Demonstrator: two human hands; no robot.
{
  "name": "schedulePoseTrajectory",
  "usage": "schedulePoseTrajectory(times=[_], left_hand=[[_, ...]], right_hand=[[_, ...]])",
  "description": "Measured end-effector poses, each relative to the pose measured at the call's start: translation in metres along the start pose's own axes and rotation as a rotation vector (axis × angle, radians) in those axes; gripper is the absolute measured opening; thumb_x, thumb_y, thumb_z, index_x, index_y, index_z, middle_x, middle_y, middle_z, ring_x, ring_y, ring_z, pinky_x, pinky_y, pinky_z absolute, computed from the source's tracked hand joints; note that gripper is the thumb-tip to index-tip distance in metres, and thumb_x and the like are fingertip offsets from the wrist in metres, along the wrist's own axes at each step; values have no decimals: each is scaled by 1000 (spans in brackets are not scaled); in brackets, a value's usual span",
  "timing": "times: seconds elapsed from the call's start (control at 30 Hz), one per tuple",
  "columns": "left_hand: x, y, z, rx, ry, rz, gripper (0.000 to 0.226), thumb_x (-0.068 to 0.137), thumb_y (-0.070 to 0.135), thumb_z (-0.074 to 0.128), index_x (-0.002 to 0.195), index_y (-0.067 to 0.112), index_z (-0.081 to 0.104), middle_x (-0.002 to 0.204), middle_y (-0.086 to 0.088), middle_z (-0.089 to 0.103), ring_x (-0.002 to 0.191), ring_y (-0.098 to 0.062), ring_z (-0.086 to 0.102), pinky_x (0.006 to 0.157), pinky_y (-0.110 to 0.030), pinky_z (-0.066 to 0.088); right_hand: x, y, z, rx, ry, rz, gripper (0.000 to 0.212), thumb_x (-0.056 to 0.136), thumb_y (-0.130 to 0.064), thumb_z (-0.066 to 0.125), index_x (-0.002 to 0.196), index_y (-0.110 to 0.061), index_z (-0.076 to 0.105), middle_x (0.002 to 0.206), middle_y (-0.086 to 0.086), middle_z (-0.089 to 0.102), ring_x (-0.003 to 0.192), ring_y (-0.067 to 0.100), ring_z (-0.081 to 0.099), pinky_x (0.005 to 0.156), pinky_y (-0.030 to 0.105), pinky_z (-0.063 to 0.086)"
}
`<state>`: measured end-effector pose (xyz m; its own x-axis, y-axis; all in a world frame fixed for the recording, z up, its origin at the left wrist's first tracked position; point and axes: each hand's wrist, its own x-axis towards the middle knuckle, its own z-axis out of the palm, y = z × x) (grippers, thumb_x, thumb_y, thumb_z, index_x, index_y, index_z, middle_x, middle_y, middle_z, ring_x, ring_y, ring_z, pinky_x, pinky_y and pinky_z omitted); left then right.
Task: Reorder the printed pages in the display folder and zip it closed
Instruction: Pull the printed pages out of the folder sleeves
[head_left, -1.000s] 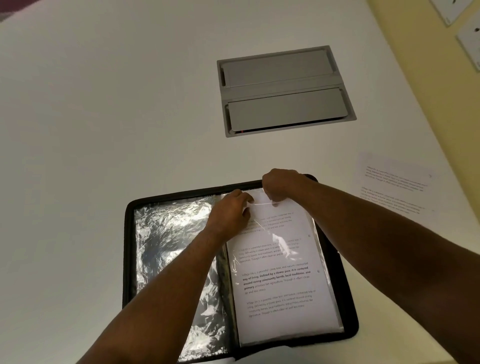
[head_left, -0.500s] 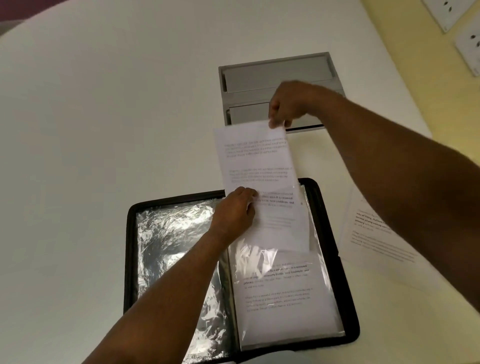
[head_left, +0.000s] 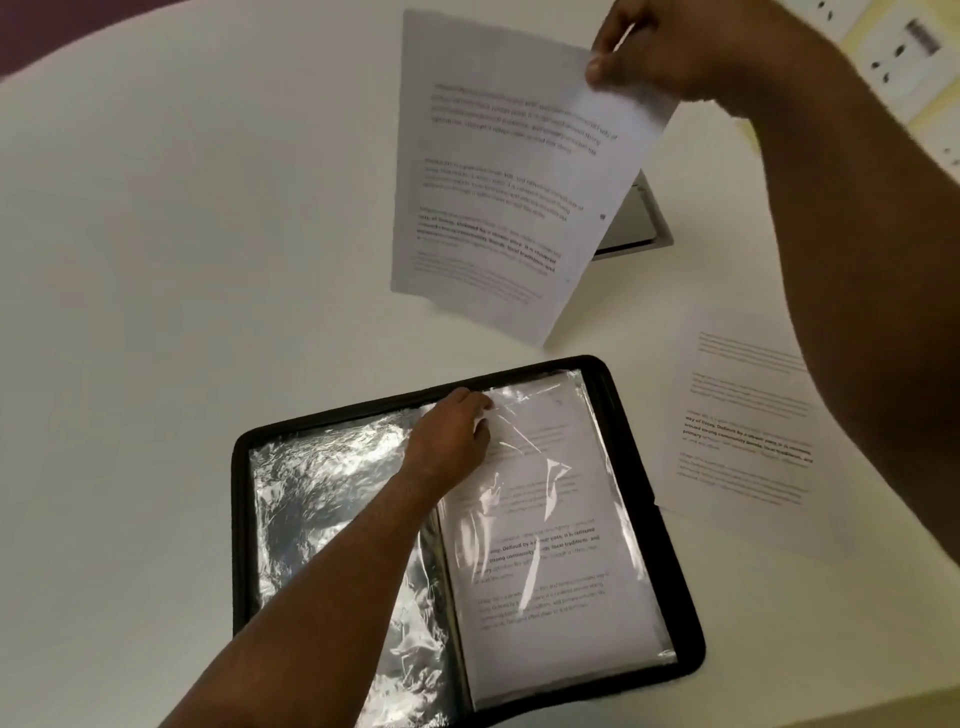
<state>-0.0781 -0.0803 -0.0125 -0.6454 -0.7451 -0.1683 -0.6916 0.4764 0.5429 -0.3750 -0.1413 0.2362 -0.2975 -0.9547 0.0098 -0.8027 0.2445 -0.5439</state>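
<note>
Black zip-edged display folder (head_left: 613, 384) lies open on white table (head_left: 156, 260), near edge cut off by frame. Left hand (head_left: 452, 441) rests at top of right-hand clear plastic sleeve (head_left: 550, 519), fingers curled, pinching its crumpled edge; printed pages show beneath. Loose printed sheet (head_left: 737, 431) lies just right of folder, partly behind forearm. Right hand (head_left: 644, 52), fingers clamped on corner of white printed page (head_left: 493, 182), now holds it fully clear of sleeve, higher than half a second ago. Text blurred. Grey recessed table hatch (head_left: 639, 223) mostly hidden.
</note>
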Motion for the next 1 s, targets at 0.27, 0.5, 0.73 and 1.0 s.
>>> schedulePoseTrajectory(times=[0.27, 0.5, 0.73, 1.0], left_hand=[[0, 1, 4, 36, -51, -7, 33, 92, 22, 54, 124, 17, 59, 122, 0, 56, 104, -17, 56, 79, -32, 50], [3, 8, 10, 114, -45, 17, 34, 89, 17, 59, 123, 12, 60, 135, -6, 52, 127, -26, 41, 87, -33, 44], [10, 7, 16, 114, -142, -28, 39, 90, 20, 61, 128, 15, 57, 149, -5, 40, 137, -26, 38, 101, -44, 44], [21, 21, 20, 141, -66, -29, 37, 88, 19, 65, 124, 12, 59, 123, -6, 60, 115, -27, 54, 90, -36, 46]], right_hand=[[-46, 108, -5, 504, 103, 273, 9, 88, -21, 70, 82, -19, 63, 76, 0, 59, 55, -2, 54, 56, 22, 44], [-124, 209, 6, 827, 60, 598, 33, 59, -36, 78, 83, -21, 61, 67, -12, 71, 61, 2, 67, 55, 18, 54], [-166, 295, -7, 665, -159, 781, 8, 94, -18, 59, 99, -16, 64, 96, 0, 71, 83, 14, 63, 69, 24, 54], [-161, 313, 1, 51, -364, 603, 20, 90, -33, 67, 107, -22, 68, 100, 3, 63, 81, 16, 57, 64, 26, 46]])
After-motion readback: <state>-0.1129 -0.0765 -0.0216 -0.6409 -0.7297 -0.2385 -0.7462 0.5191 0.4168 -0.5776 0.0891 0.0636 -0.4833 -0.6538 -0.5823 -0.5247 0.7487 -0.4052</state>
